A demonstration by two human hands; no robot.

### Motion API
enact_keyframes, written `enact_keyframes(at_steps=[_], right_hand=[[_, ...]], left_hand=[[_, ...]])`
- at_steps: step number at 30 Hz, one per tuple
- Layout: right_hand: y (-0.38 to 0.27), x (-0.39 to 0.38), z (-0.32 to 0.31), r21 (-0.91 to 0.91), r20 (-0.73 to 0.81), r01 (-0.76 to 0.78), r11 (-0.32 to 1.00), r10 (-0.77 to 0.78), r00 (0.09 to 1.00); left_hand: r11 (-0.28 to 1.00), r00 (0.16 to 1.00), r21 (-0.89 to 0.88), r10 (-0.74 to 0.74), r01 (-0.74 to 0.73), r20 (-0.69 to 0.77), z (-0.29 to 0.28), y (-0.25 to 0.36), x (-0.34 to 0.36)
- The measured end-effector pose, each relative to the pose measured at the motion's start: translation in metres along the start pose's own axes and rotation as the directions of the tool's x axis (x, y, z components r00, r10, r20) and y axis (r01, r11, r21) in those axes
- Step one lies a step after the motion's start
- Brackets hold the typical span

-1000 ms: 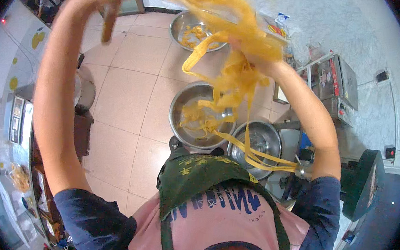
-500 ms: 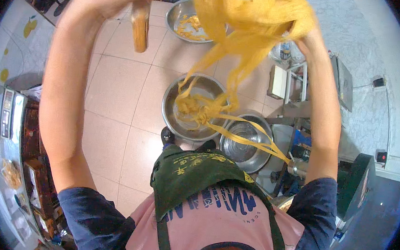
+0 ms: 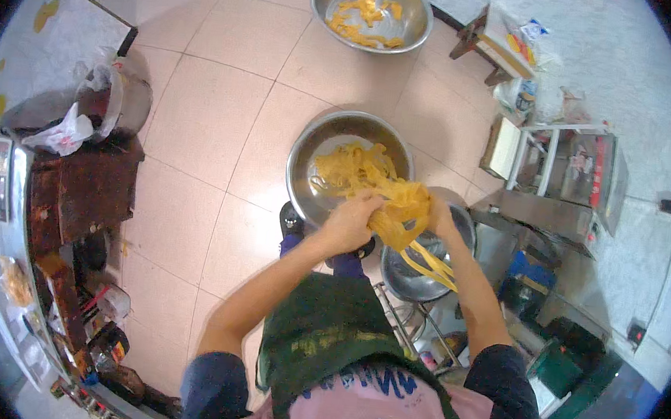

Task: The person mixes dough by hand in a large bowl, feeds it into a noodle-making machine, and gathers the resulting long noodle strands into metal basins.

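My left hand [image 3: 352, 220] grips a bunched mass of yellow, noodle-like flat strips [image 3: 396, 215] at the near rim of a steel basin [image 3: 302, 162]. On the bundle's right side, my right hand [image 3: 438, 217] is closed on it, its fingers partly hidden by the strips. More yellow strips [image 3: 359, 164] lie heaped inside this basin, joined to what I hold. Long strips trail down to the right, over a second steel basin [image 3: 403, 275], and pass behind my right forearm.
Farther off on the tiled floor [image 3: 194, 93], another steel basin [image 3: 319, 8] holds scattered yellow pieces. At left stand a dark wooden cabinet [image 3: 90, 188] and a counter with a scale [image 3: 3, 176]. Along the right wall are a small stool [image 3: 494, 40], metal appliances [image 3: 594, 176] and green equipment [image 3: 569, 366].
Both hands have come down from high above my head to the middle basins, bringing the bundle with them. Most of the raised strips are now bunched low between my hands and in the basin.
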State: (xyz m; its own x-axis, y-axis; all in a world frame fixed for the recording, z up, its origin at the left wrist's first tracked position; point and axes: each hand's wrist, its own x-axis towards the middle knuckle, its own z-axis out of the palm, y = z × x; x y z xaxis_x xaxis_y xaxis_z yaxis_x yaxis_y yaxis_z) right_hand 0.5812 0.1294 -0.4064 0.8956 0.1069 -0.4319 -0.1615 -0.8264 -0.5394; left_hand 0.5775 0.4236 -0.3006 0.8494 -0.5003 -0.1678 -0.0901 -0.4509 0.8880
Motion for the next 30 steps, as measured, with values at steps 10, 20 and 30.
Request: enact_keyframes(at_steps=[10, 20, 30], right_hand=[[0.053, 0.214, 0.322, -0.367, 0.146, 0.108, 0.924, -0.058, 0.988], [0.095, 0.32, 0.438, -0.508, 0.361, 0.273, 0.817, -0.085, 0.928], [-0.057, 0.089, 0.153, 0.422, 0.292, 0.163, 0.892, -0.304, 0.907]], left_hand=[[0.363, 0.582, -0.604, -0.785, 0.709, 0.211, 0.128, -0.269, -0.001], [0.291, 0.466, -0.705, -0.882, 0.647, 0.063, 0.115, -0.357, -0.012], [0.675, 0.692, -0.512, -0.694, 0.531, -0.198, 0.097, -0.222, 0.028]])
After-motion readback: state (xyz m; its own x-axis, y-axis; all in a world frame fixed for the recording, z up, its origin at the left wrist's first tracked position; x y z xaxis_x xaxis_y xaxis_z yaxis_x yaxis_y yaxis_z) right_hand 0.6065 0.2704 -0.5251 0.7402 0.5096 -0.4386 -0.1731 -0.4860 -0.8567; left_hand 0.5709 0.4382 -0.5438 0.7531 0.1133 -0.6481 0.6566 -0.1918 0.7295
